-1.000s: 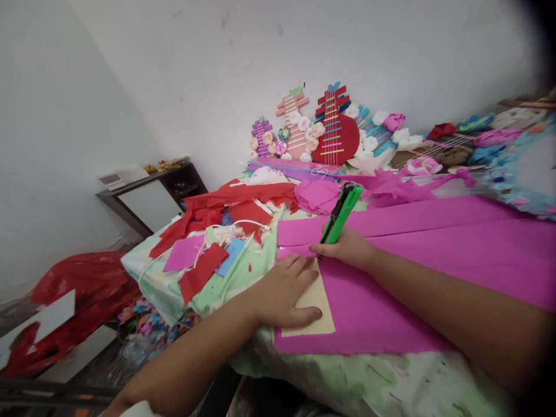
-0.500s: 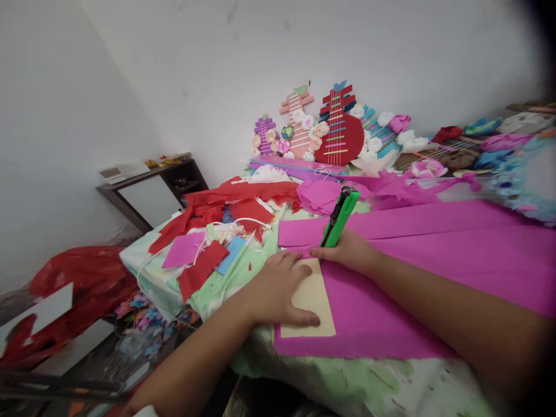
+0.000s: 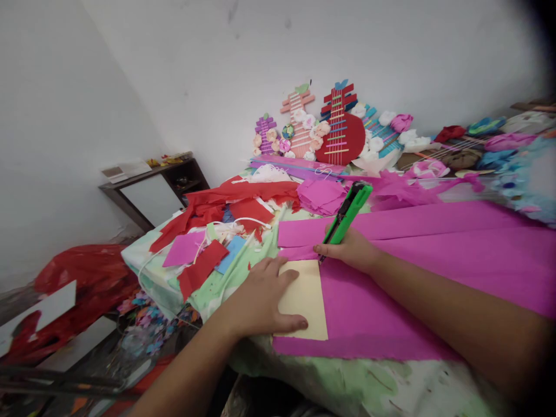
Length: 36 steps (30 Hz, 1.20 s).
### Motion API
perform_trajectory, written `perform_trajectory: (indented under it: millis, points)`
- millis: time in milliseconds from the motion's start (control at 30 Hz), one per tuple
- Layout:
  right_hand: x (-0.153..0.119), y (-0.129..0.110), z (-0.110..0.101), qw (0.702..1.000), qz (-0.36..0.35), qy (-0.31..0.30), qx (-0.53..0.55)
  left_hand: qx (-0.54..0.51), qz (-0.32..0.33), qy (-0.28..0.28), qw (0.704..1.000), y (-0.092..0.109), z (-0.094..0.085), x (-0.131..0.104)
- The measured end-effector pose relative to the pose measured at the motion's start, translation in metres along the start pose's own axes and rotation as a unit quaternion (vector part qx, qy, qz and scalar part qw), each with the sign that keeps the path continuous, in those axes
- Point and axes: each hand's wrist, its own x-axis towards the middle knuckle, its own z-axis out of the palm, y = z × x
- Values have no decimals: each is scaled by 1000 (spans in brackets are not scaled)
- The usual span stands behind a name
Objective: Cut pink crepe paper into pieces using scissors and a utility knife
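My left hand [image 3: 264, 298] lies on a cream rectangular card [image 3: 306, 298], its fingers spread and pressing down. The card rests on a magenta paper sheet [image 3: 403, 289] near that sheet's left edge. My right hand [image 3: 351, 249] is closed around a green and black utility knife [image 3: 347, 211], which leans to the right. Its tip points down beside the card's upper right corner; whether it touches the sheet is hard to make out. A folded magenta strip [image 3: 365, 225] lies just behind both hands.
Red paper scraps [image 3: 202, 266], a blue piece [image 3: 232, 252] and white cord [image 3: 252, 220] lie on the table's left. Paper guitar-like decorations [image 3: 341, 136] with paper flowers lean on the wall. Left, a small cabinet [image 3: 152, 194] stands beyond red plastic [image 3: 78, 275] and floor scraps.
The cream card has shifted slightly left, along with my left hand. My right hand has tilted the utility knife further to the right; its tip stays near the card's upper corner.
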Motion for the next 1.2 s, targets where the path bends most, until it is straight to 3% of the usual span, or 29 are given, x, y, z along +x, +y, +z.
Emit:
perform_trajectory:
  millis: [133,267,400,567,767,867,1033,1200]
  points:
    - [-1,0,1,1000,-4,-20,-15,6,-65,0,998,6,-4,-3]
    - [-1,0,2,999,-6,-21,-24,-3,-112,-1,994,8,-9,14]
    - [-3,-2,1,1000,-10,-20,-15,-54,-180,-7,982,-3,-6,37]
    - [-5,-3,0,999,-18,-38,-2,-147,-200,-12,969,-20,-7,46]
    - [-3,-1,2,997,-25,-51,-49,-206,-186,-56,959,-26,-15,45]
    - [-3,-1,3,997,-34,-57,-43,-126,-140,-51,981,-19,-16,42]
    - [-4,-2,4,997,-36,-51,-53,30,-14,31,999,2,-11,40]
    - [-5,-2,4,996,-16,-44,-74,61,25,-12,998,10,-13,47]
